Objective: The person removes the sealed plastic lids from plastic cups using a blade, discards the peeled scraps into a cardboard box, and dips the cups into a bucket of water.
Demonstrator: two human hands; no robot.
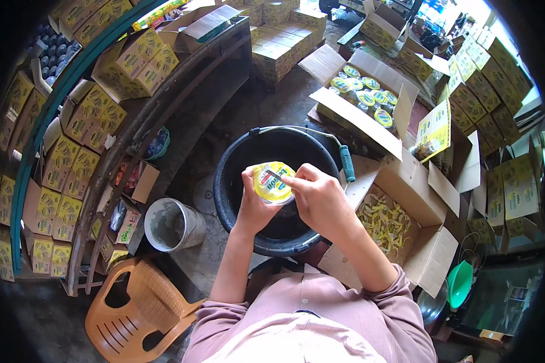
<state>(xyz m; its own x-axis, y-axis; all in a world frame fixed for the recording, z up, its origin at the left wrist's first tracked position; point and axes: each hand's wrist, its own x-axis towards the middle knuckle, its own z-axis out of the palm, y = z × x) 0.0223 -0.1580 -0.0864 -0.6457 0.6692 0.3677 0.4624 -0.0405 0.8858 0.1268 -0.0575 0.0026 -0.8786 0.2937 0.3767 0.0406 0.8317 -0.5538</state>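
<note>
My left hand (255, 202) is wrapped round a sealed plastic cup (273, 189) with a yellow and white printed lid facing up. Over that lid, my right hand (313, 192) pinches a small thin blade-like piece (275, 176), its tip on or just above the film; contact is hard to tell. Both hands are above a large black bucket (224, 209). The bucket's inside is dark, so its contents are hard to make out. Its wire handle with a green grip (347, 163) lies over to the right.
An open carton (345, 124) of lidded cups stands beyond the bucket. Yellow-white cut strips (384, 224) lie in a carton at right. A grey pail (174, 225) and an orange plastic chair (142, 305) are at left. Stacked printed cartons (61, 163) fill the left rack.
</note>
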